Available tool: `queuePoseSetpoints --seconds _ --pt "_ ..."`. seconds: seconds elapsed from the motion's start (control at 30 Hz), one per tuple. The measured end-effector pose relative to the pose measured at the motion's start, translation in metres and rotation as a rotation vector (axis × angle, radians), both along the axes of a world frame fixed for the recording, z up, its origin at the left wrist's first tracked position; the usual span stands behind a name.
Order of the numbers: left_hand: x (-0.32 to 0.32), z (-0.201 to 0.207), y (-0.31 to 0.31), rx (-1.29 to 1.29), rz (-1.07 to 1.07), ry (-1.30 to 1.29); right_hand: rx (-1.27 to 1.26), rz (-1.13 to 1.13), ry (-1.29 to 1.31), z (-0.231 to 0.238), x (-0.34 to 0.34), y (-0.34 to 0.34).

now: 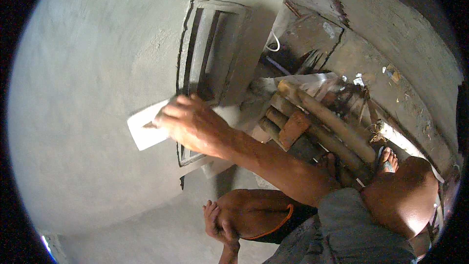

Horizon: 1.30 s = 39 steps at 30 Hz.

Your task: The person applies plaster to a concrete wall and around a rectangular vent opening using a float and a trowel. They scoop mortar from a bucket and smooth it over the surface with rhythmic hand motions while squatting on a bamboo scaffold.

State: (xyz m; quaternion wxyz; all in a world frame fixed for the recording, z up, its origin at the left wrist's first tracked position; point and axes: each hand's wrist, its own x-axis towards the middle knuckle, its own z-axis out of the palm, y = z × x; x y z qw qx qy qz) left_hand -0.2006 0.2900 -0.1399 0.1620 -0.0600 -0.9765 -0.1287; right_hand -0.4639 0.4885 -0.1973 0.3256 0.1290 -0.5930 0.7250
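Observation:
My right hand [193, 124] reaches across to the grey plastered wall [97, 78], its fingers curled round a plastering trowel [146, 137]. The trowel's pale, flat rectangular blade lies at or very close to the wall face. Its handle is mostly hidden by my fingers. Just beside the hand is a recessed, slatted vent opening [207, 44] with a rough, cracked border; my hand and forearm cover part of its lower end. My left hand [220, 225] rests on my bent left knee, fingers loosely bent and apart, with nothing in them.
Several round wooden poles [332, 124] lie as a platform to the right, a reddish brick [294, 129] on them. My sandalled foot [388, 159] is close to their end. Sticks and scraps litter the ground beyond, and a white pipe-like piece [398, 139] lies near another rough wall [410, 34].

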Motion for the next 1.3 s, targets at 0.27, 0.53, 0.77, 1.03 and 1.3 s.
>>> queuePoseSetpoints --seconds 0.27,0.53,0.77,1.03,1.3 --pt "0.005 0.005 0.005 0.017 0.025 -0.005 -0.413 -0.528 -0.143 -0.022 -0.058 0.073" --pt "-0.004 0.005 0.01 -0.009 -0.005 -0.04 -0.158 -0.277 0.084 0.029 -0.016 0.02" --pt "0.007 0.007 0.005 -0.012 0.015 -0.004 -0.243 -0.523 0.04 0.007 -0.063 0.051" --pt "0.003 0.008 0.014 -0.049 0.033 -0.012 -1.168 0.399 -0.054 -0.026 -0.006 0.021" --pt "0.008 0.007 0.006 -0.034 0.04 -0.004 -1.468 0.477 0.142 -0.04 -0.036 0.057"
